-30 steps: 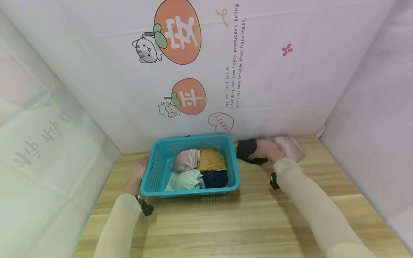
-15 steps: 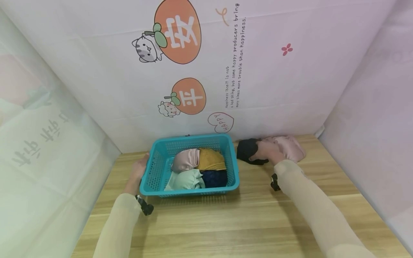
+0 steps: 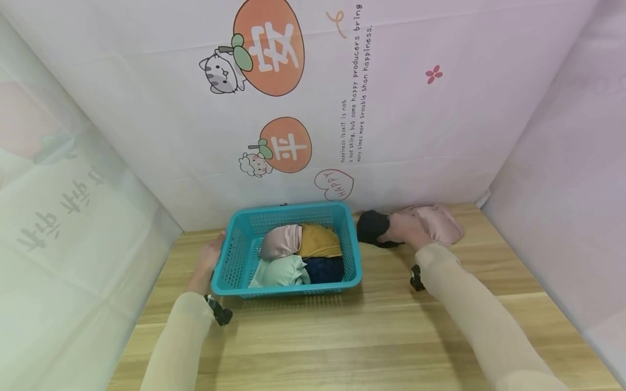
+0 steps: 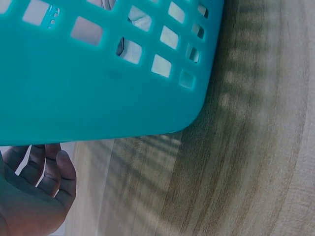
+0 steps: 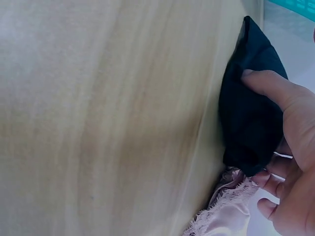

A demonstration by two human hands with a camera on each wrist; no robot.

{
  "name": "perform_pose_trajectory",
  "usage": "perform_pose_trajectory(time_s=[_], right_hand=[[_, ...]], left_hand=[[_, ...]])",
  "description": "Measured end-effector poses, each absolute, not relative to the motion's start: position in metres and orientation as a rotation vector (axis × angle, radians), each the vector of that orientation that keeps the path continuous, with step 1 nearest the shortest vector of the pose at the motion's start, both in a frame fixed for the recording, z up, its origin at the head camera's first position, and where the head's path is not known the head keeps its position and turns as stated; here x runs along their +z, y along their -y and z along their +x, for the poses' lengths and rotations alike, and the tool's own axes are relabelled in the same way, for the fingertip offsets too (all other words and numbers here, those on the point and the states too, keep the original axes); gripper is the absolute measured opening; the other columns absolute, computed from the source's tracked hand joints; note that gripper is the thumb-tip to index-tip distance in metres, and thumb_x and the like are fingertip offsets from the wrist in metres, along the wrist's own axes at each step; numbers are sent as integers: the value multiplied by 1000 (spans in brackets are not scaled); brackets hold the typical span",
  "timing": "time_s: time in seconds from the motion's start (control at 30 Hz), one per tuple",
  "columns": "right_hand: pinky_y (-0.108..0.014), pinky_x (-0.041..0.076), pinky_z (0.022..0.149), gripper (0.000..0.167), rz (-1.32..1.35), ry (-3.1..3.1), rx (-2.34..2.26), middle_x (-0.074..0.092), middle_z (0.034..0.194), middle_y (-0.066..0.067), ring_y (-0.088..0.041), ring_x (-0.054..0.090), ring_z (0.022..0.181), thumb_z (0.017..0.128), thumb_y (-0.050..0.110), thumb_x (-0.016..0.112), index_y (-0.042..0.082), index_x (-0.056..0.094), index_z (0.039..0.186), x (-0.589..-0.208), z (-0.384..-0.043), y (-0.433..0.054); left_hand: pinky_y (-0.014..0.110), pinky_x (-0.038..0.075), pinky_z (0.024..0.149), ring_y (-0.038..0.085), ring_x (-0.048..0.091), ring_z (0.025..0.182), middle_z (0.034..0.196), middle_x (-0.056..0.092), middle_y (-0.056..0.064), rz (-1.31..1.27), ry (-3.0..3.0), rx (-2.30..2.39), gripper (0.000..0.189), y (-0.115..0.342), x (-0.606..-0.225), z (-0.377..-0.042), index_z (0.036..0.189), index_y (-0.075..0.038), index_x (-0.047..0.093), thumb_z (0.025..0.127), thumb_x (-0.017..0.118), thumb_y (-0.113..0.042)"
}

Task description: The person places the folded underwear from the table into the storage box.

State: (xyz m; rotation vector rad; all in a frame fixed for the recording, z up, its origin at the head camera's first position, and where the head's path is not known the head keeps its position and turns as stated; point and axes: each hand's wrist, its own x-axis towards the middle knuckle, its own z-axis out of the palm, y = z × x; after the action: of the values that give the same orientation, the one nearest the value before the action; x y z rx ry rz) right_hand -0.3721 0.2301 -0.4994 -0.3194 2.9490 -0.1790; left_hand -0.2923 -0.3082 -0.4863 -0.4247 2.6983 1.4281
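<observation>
A blue-green plastic basket (image 3: 288,292) holds several folded bras: a pink one (image 3: 281,243), a mustard one (image 3: 319,241), a mint one (image 3: 283,272) and a navy one (image 3: 325,270). At the basket's left end my left hand (image 3: 207,259) touches the rim, fingers loosely bent in the left wrist view and their tips partly hidden by the basket. Right of the basket, my right hand (image 3: 404,228) holds a folded black bra (image 5: 253,115), thumb across its front and fingers behind. Beside it lies a pink satin bra (image 3: 442,224) with lace trim (image 5: 221,209).
The wooden table (image 3: 313,342) runs back to a white printed cloth wall (image 3: 391,130). Cloth also hangs at the left side (image 3: 73,228) and the right side (image 3: 562,179). The basket's back edge sits close to the rear cloth.
My right hand and the black bra shift only very slightly. The basket and my left hand stay where they were.
</observation>
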Motion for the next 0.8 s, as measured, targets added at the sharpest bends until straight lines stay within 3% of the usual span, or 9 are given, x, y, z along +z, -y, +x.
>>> perform_pose_trajectory(time_s=[0.07,0.13,0.27,0.33,0.4,0.57,0.7,0.8], right_hand=[[-50,50,95,59,-338,-2971,-173,73,102,-14,-31,66,99,81,57,72,4,72,107,-499,-370,-229],[-51,49,96,53,-340,-2995,-174,74,96,-12,-29,67,95,81,54,73,5,73,102,-500,-369,-228],[-63,31,111,55,-299,-3038,-200,74,105,-14,-35,65,105,80,50,74,4,70,110,-503,-366,-226],[-64,27,113,59,-282,-3051,-241,73,111,-16,-37,64,109,80,48,75,1,68,116,-505,-366,-226],[-61,35,109,59,-277,-3067,-274,72,111,-17,-37,65,107,81,47,74,1,68,117,-506,-366,-227],[-51,54,86,58,-316,-3135,-371,70,110,-22,-34,65,96,80,44,74,1,67,118,-506,-364,-229],[-53,53,88,61,-370,-3183,-466,66,120,-25,-39,64,104,80,40,75,6,63,130,-501,-362,-228],[-54,52,90,55,-372,-3197,-498,67,118,-24,-40,65,107,80,40,75,8,66,124,-498,-361,-227]], left_hand=[[31,51,82,30,61,113,131,60,21,-429,-2696,1416,94,308,-486,-292,139,-8,55,93,20,-81],[37,50,89,34,57,121,138,57,22,-433,-2695,1403,95,309,-485,-292,143,-8,53,92,19,-81],[46,48,97,38,53,128,142,54,23,-430,-2690,1400,96,309,-486,-292,144,-7,51,92,19,-81],[42,49,93,36,55,125,139,56,22,-434,-2691,1404,96,310,-487,-292,143,-8,53,91,19,-82],[37,50,87,33,58,119,134,59,20,-438,-2693,1408,96,310,-487,-292,140,-9,56,91,20,-83],[30,48,78,25,62,101,116,63,17,-432,-2703,1396,93,310,-487,-293,129,-7,62,92,20,-82],[28,47,76,20,62,95,116,64,16,-439,-2697,1418,93,311,-487,-294,132,-8,60,91,22,-83],[26,49,76,18,63,94,117,64,15,-455,-2681,1438,92,310,-487,-293,134,-10,59,91,23,-83]])
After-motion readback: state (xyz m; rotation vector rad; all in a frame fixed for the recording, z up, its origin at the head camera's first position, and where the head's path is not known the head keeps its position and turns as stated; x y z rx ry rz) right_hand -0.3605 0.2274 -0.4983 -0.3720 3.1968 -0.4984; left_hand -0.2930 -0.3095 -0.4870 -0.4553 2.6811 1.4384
